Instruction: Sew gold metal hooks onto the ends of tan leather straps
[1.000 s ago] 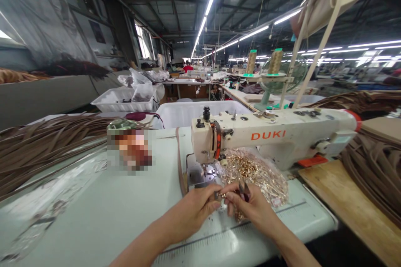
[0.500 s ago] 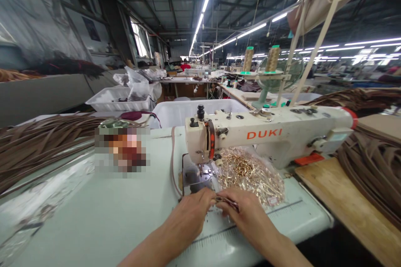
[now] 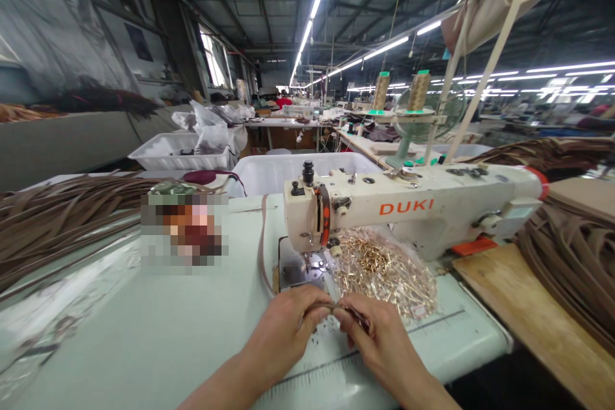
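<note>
My left hand (image 3: 283, 327) and my right hand (image 3: 377, 327) are close together in front of the sewing machine's needle plate (image 3: 307, 267). Both pinch a thin brown strap (image 3: 327, 305) that bends between their fingertips. A shiny piece shows at my right fingers, too small to make out. From behind my left hand a long narrow strap (image 3: 262, 250) curves away over the table; it looks like the same strap. Right behind my right hand lies a clear plastic bag of gold metal clasps (image 3: 379, 266), beneath the arm of the white sewing machine (image 3: 408, 202).
Brown straps (image 3: 72, 211) lie in a heap at the left, and more straps (image 3: 567, 256) hang at the right beside a wooden board (image 3: 538, 314). A white bin (image 3: 302, 166) stands behind the machine. A blurred-out object (image 3: 187, 230) sits on the pale green table (image 3: 168, 333).
My left hand has drawn slightly down and left, and its thumb now shows. More of the strap between the hands is visible, bent upward. The machine and bag stay put.
</note>
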The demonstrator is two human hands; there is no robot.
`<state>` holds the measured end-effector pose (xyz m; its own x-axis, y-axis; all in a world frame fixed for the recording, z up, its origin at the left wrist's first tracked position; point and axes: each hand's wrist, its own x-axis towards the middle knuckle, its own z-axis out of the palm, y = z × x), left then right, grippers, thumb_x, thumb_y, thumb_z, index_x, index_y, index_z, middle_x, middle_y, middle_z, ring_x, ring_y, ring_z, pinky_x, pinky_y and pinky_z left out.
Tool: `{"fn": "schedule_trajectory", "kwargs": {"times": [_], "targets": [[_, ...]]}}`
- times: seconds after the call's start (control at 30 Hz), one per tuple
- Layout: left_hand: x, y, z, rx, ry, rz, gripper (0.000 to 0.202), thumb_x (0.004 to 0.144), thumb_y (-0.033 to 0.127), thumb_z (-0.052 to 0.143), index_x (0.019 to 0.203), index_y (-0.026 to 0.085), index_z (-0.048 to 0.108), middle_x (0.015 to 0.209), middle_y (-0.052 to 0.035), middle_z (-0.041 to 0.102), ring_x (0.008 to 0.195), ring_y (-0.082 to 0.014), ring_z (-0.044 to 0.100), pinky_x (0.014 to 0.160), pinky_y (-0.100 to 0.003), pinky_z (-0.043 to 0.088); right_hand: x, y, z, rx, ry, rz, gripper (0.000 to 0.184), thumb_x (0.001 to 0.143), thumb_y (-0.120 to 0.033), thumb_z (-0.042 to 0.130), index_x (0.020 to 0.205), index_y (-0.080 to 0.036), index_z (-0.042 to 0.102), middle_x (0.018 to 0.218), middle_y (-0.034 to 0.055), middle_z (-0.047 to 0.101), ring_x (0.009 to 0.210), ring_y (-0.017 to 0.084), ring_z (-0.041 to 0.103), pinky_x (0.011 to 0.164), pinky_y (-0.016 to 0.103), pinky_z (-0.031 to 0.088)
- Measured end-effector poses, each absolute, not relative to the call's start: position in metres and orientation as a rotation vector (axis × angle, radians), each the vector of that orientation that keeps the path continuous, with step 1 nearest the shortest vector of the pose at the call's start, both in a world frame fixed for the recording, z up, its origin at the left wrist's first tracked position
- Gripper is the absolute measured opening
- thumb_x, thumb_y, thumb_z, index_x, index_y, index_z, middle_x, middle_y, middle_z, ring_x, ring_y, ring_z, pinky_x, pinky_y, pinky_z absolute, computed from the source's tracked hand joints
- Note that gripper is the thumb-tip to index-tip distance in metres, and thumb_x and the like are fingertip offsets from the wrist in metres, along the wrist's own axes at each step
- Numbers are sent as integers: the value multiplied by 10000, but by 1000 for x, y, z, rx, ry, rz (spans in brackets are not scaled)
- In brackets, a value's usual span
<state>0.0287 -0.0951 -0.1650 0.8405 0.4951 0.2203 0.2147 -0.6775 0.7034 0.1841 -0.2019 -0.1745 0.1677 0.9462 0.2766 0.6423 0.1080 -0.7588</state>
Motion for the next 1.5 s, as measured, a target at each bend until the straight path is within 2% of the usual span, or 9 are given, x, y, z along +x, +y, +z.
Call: {"fn": "schedule_trajectory", "kwargs": {"times": [0.23,0.37,0.47,0.7,0.83,1.0,1.2,1.33,1.5], "targets": [[32,-68,-153,2551,501,318,122,895,213,498,850,201,611,778,26,624,784,-159,565,734,-243,386,176,-183,-191,-1612,-1329,825,370,930,-452,393,731,-180,544,592,-13,626,476,120,586,493,202,406],[39,-36,-157,2653,412,156,109,825,158,537,779,190,630,777,27,638,781,-155,582,805,-251,381,185,-160,-182,-1962,-1699,454,344,889,-298,471,591,-169,582,529,40,615,581,184,620,560,239,404],[45,-19,-160,2684,386,49,104,784,142,557,772,195,645,803,27,660,808,-161,598,813,-242,391,199,-146,-172,-1965,-1805,298,165,812,-246,583,684,-163,645,683,81,665,687,231,626,590,268,387],[54,-9,-158,2698,450,-96,64,740,192,618,759,209,676,708,30,663,694,-166,611,662,-221,435,217,-129,-176,-1501,-2268,392,111,870,-265,577,876,-235,683,889,-5,677,849,119,613,768,184,409],[52,-10,-160,2732,549,-11,51,718,235,693,748,201,670,722,15,650,737,-196,613,744,-285,449,219,-124,-177,-1435,-2334,381,175,903,-264,520,877,-200,681,908,26,671,863,137,609,770,203,420],[31,-37,-169,2831,679,315,118,867,254,608,972,212,639,1086,-64,566,1083,-274,476,947,-436,356,218,-123,-172,-1435,-2365,339,163,898,-248,520,892,-204,677,941,30,672,874,156,611,754,222,428],[18,-68,-190,3010,450,297,212,911,44,452,1069,128,566,1002,-84,592,930,-225,546,807,-352,495,219,-127,-183,-1543,-2352,288,193,837,-172,561,965,-257,676,985,-6,676,923,144,608,800,220,421],[22,-50,-191,3106,245,334,143,912,58,449,997,104,554,909,-88,609,827,-227,586,710,-345,535,214,-127,-188,-1754,-2257,235,183,811,-189,569,903,-299,683,870,-41,693,806,142,630,705,224,417],[30,-7,-193,3048,81,469,171,950,131,420,1061,155,546,932,-77,636,886,-200,614,797,-315,525,207,-115,-187,-1956,-2151,91,185,814,-208,542,921,-279,676,913,15,701,790,205,638,645,266,396]]}}
